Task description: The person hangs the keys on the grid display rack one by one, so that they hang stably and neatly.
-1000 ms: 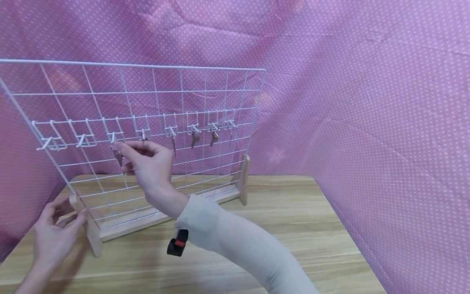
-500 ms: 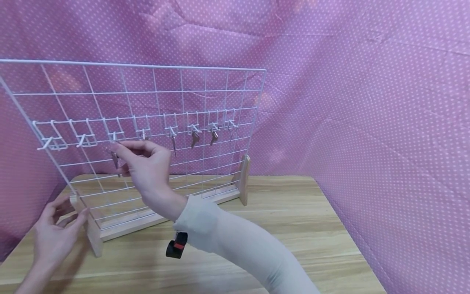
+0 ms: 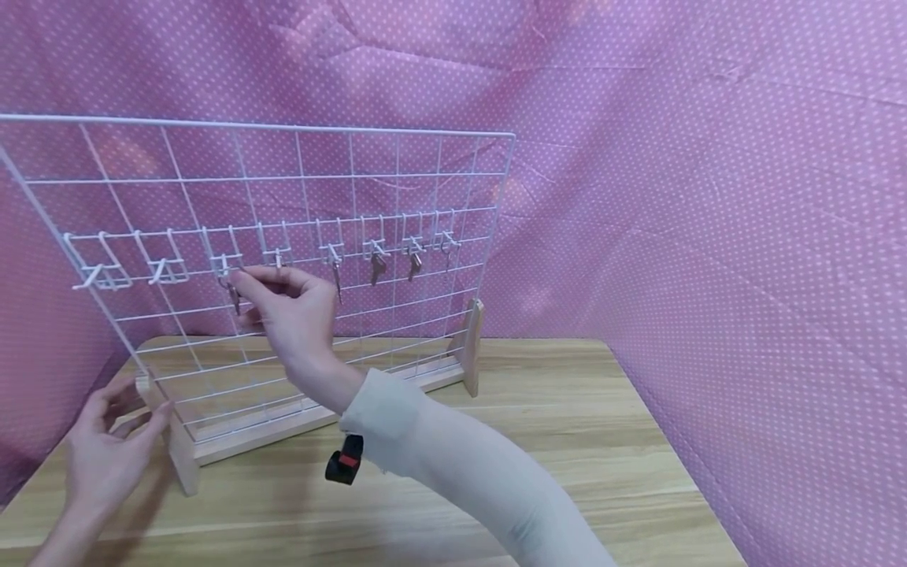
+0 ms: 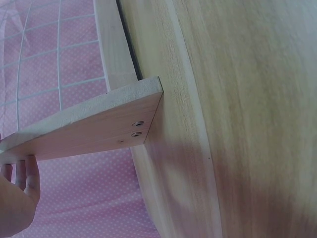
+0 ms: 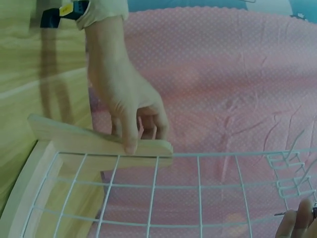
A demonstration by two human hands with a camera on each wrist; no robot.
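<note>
Just below the third hook from the left (image 3: 225, 262), my right hand (image 3: 294, 315) pinches a key (image 3: 235, 299) on a ring between thumb and fingers. The ring is close to the hook's prong; whether it is around it I cannot tell. In the right wrist view only the fingertips (image 5: 297, 223) show, at the lower right corner. My left hand (image 3: 106, 453) grips the upright wooden foot (image 3: 170, 441) of the white wire grid rack (image 3: 326, 177), thumb on one face and fingers on the other. More of that grip shows in the right wrist view.
Keys (image 3: 379, 269) hang from several hooks to the right; the fourth hook is partly hidden by my hand. Two hooks at the far left (image 3: 166, 270) bear no key. The rack stands on a wooden table (image 3: 553, 441) before a pink dotted cloth (image 3: 638, 157).
My right hand and the key dipped slightly left, then moved back right and a little up. The third hook has shifted slightly to the right. My left hand stays still.
</note>
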